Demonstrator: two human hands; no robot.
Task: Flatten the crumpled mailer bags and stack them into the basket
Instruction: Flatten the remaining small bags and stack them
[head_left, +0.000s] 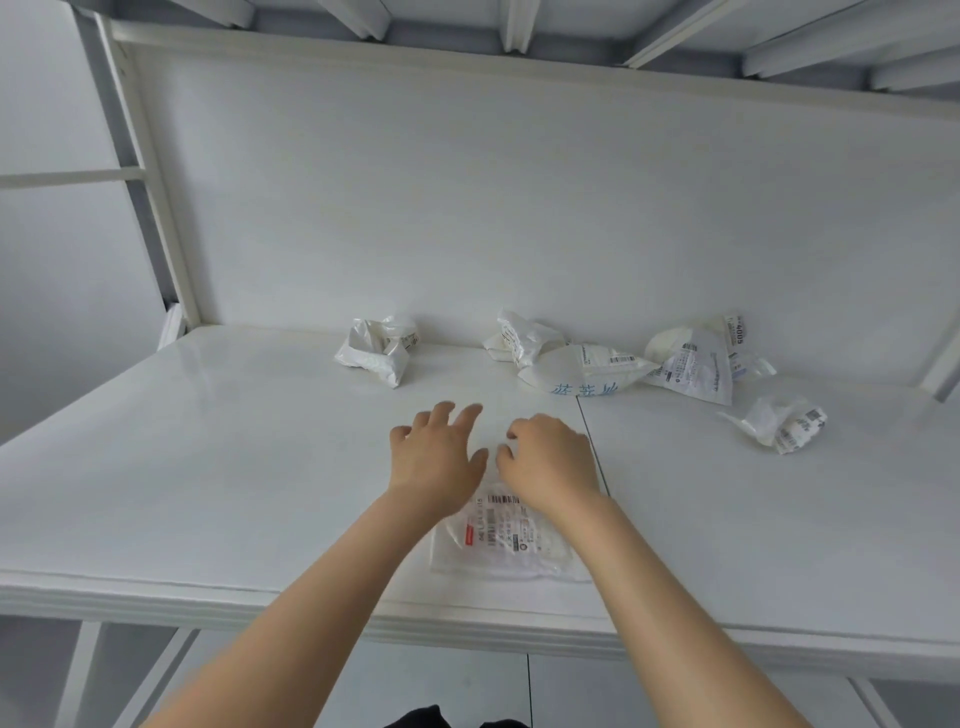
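**Both hands on the flattened mailer bag at the table's near edge**

Head view. Your left hand (437, 460) lies palm down with its fingers spread and stretched forward. Its heel rests over the far left corner of the flat mailer bag (550, 564), and its fingertips reach past the bag onto the white table (208, 441). Your right hand (551, 465) sits just beside it on the bag's far right part, knuckles up and fingers curled downward. Whether those fingers pinch the film or only press on it cannot be told. The two hands nearly touch at the thumbs.

The flat mailer bag lies spread on the table, close to the near edge. Its shipping label (504, 522) faces up and shows between your forearms.

Five crumpled bags wait at the back of the table, near the white back panel (519, 208):
- A crumpled bag at the left (376, 351) lies well apart from the others.
- A small crumpled bag at the centre (519, 338) touches a puffed bag with blue characters (587, 370).
- A labelled bag further right (696, 366) lies against the puffed bag's right end.
- A small twisted bag (784, 423) lies nearer to you, at the far right.

A seam in the tabletop (584, 415) runs from the puffed bag toward your right hand.
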